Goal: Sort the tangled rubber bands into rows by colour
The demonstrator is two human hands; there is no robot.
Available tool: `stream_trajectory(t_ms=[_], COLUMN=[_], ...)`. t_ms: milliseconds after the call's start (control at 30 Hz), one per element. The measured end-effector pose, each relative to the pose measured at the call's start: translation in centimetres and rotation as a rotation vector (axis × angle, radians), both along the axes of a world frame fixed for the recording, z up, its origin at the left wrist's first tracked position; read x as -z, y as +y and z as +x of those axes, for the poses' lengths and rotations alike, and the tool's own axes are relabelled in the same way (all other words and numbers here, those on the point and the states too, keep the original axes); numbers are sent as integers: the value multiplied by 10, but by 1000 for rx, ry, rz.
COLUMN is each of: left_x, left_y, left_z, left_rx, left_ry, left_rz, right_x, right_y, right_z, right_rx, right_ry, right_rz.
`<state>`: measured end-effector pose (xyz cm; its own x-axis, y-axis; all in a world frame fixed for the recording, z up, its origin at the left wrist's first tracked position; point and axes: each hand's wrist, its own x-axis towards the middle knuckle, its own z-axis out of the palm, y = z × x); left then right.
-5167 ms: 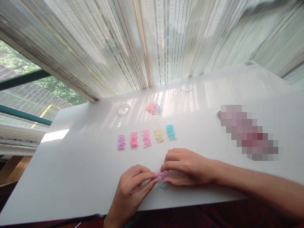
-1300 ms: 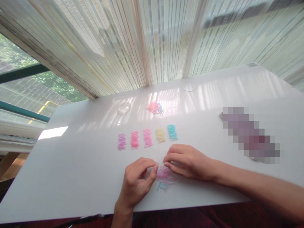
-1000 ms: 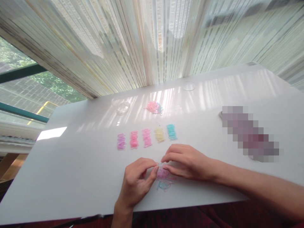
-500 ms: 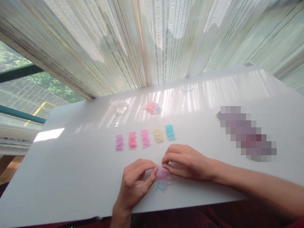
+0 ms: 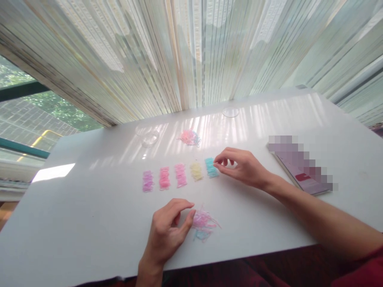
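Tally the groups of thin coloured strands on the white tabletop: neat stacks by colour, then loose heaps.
Purple rectangular strand stack: 1
Coral-pink rectangular strand stack: 1
Light-pink rectangular strand stack: 1
Pale-yellow rectangular strand stack: 1
Teal rectangular strand stack: 1
Loose mixed-colour strand heaps: 2
Total: 7

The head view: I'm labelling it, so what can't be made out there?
In the head view:
Right hand: whether its fingertips grip anything at the turquoise row; too small and blurred.
Flat purple item: part of its cover, hidden by pixelation.
Loose pile: how many strands; they overlap and are too fine.
Left forearm: cut off by the bottom edge.
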<state>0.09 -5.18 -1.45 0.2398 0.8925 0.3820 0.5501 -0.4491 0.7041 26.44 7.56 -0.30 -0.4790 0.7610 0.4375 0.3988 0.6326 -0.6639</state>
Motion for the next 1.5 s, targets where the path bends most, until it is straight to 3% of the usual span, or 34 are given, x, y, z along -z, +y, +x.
stream_trajectory(t_ms=[200,533,700,900,1500], left_x=[1,-4,-12,-12,-15], left_y=[0,-3,-16,-25,-27], left_z=[0,-3,-9,-5,-12], left_rx=[5,8,57,26,14], left_ry=[1,-10,121,257,251], left_rz=[4,-53,-137,-60,-42], right_x=[7,-5,-5,2,6], right_y=[3,-6,-28,-54,-62], right_z=[0,2,-11,-25,-29], right_rx=[-3,30,-165,-444,-501], right_ry=[-61,-136,-131,-294,-304], right_rz=[-84,36,83,27,16])
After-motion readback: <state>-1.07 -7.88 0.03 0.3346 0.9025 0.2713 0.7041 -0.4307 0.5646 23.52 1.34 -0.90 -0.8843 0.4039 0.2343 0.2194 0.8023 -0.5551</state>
